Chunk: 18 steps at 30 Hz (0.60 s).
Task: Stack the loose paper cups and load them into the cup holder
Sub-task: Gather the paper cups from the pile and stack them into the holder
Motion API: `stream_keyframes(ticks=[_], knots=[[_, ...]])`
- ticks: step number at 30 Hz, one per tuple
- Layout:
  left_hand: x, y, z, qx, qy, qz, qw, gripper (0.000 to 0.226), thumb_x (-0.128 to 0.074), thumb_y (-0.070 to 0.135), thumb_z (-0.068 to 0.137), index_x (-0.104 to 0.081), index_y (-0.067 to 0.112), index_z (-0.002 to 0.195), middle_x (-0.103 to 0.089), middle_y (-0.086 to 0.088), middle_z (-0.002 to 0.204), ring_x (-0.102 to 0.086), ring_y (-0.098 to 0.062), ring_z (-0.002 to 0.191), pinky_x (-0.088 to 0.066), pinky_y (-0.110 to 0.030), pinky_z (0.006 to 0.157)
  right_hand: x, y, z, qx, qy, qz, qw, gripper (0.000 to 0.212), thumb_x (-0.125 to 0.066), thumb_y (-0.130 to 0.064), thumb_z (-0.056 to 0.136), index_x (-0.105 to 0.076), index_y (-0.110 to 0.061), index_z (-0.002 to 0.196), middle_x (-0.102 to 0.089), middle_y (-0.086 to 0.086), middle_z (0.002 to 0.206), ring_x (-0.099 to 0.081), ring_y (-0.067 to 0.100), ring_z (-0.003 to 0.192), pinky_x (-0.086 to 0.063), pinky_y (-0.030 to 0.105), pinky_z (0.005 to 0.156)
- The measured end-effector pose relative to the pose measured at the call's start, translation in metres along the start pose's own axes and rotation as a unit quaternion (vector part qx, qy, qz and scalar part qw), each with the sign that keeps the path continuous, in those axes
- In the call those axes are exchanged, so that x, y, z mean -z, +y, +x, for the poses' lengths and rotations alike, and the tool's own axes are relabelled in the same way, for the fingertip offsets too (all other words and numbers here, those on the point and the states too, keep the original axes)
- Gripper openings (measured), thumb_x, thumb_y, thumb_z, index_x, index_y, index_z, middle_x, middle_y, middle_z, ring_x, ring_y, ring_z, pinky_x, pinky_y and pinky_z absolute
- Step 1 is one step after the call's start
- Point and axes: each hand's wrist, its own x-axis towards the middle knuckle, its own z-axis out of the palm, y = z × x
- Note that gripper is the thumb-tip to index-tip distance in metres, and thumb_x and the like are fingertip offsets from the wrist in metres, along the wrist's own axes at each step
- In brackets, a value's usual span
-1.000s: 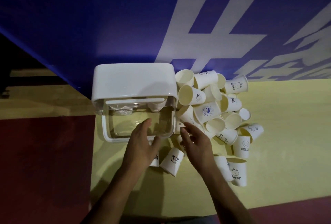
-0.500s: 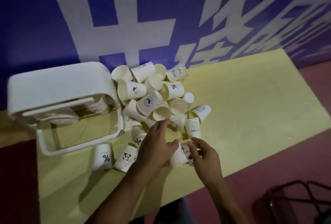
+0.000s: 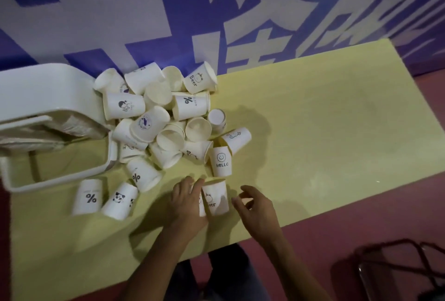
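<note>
Gathering step: at bottom middle the left hand [image 3: 186, 200] lies on a cup [image 3: 215, 198], fingers together; I cannot tell if it grips. The right hand [image 3: 255, 206] hangs loose and holds nothing. Next it should take that cup and nest it into another. The holder [image 3: 36, 88] sits at left, beside the pile [image 3: 154, 117]

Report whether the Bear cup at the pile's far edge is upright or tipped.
Tipped: the Bear cup lies on its side on the pile, its lettering running sideways.

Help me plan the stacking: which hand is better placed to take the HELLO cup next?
Probably the right hand: it holds nothing and hovers near the HELLO cup, while the left hand is occupied at the nearest Bear cup.
</note>
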Motion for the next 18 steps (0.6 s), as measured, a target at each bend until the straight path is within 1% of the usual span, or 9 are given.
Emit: stream_keyframes(ticks=[2,3,4,6,8,11,14,16,18], knots=[[-0.006,-0.002,-0.002,0.020,0.013,-0.014,1.000,0.095,-0.086,0.026,0.058,-0.049,0.024,0.146,-0.046,-0.004,0.145,-0.044,-0.030,0.128,-0.042,-0.038,0.102,-0.004,-0.001,0.008,0.004,-0.040,-0.024,0.999,0.071,-0.074,-0.056,0.085,-0.054,-0.022,0.144,-0.064,-0.008,0.125,-0.064,0.012,0.101,-0.052,0.032,0.088],[-0.006,-0.003,-0.004,0.026,0.023,-0.016,0.999,0.090,-0.085,0.028,0.060,-0.052,0.023,0.144,-0.050,-0.004,0.142,-0.047,-0.031,0.125,-0.044,-0.040,0.099,-0.007,-0.002,0.012,0.002,-0.061,-0.029,0.998,0.078,-0.075,-0.061,0.082,-0.051,-0.020,0.144,-0.062,-0.007,0.127,-0.062,0.015,0.109,-0.051,0.034,0.090],[-0.005,-0.003,-0.005,0.031,0.033,-0.020,0.999,0.087,-0.084,0.034,0.061,-0.054,0.023,0.142,-0.053,-0.003,0.139,-0.049,-0.031,0.123,-0.046,-0.041,0.096,-0.011,-0.006,0.015,-0.001,-0.080,-0.039,0.996,0.083,-0.076,-0.064,0.078,-0.050,-0.018,0.143,-0.060,-0.007,0.123,-0.060,0.018,0.113,-0.050,0.035,0.089],[-0.001,-0.003,-0.007,0.039,0.050,-0.031,0.998,0.085,-0.080,0.049,0.066,-0.052,0.025,0.142,-0.055,0.000,0.136,-0.050,-0.028,0.122,-0.048,-0.041,0.094,-0.021,-0.014,0.021,0.004,-0.090,-0.062,0.994,0.090,-0.077,-0.075,0.068,-0.052,-0.018,0.133,-0.060,-0.008,0.112,-0.061,0.019,0.109,-0.052,0.036,0.084],[0.005,-0.003,-0.009,0.063,0.055,-0.059,0.995,0.083,-0.073,0.062,0.072,-0.048,0.028,0.144,-0.053,0.003,0.135,-0.048,-0.022,0.121,-0.046,-0.038,0.096,-0.033,-0.015,0.029,0.010,-0.074,-0.070,0.995,0.093,-0.072,-0.085,0.058,-0.054,-0.021,0.123,-0.068,-0.008,0.108,-0.065,0.019,0.102,-0.057,0.042,0.082],[0.016,-0.006,-0.016,0.107,0.062,-0.100,0.987,0.082,-0.068,0.070,0.076,-0.045,0.032,0.144,-0.054,0.005,0.129,-0.047,-0.017,0.119,-0.045,-0.036,0.097,-0.047,-0.012,0.039,0.011,-0.065,-0.055,0.996,0.082,-0.071,-0.077,0.059,-0.057,-0.021,0.116,-0.071,-0.006,0.105,-0.068,0.020,0.097,-0.059,0.046,0.080],[0.022,-0.017,-0.026,0.132,0.070,-0.175,0.973,0.072,-0.066,0.069,0.081,-0.048,0.035,0.142,-0.054,0.003,0.126,-0.056,-0.017,0.114,-0.050,-0.036,0.092,-0.047,-0.017,0.038,0.016,-0.071,-0.025,0.997,0.065,-0.075,-0.062,0.066,-0.059,-0.019,0.112,-0.071,-0.007,0.100,-0.069,0.015,0.089,-0.060,0.044,0.077],[0.023,-0.028,-0.029,0.152,0.081,-0.286,0.943,0.059,-0.064,0.067,0.083,-0.056,0.036,0.133,-0.058,0.003,0.124,-0.062,-0.016,0.109,-0.052,-0.034,0.091,-0.043,-0.021,0.033,0.019,-0.066,0.007,0.998,0.052,-0.078,-0.053,0.069,-0.061,-0.024,0.109,-0.071,-0.009,0.096,-0.068,0.008,0.084,-0.061,0.038,0.075],[0.026,-0.035,-0.029,0.175,0.090,-0.426,0.883,0.048,-0.059,0.070,0.083,-0.063,0.043,0.122,-0.064,0.007,0.125,-0.064,-0.015,0.112,-0.055,-0.040,0.094,-0.039,-0.028,0.022,0.027,-0.061,0.050,0.997,0.042,-0.082,-0.041,0.074,-0.063,-0.026,0.109,-0.071,-0.010,0.098,-0.066,0.002,0.083,-0.056,0.022,0.068]])
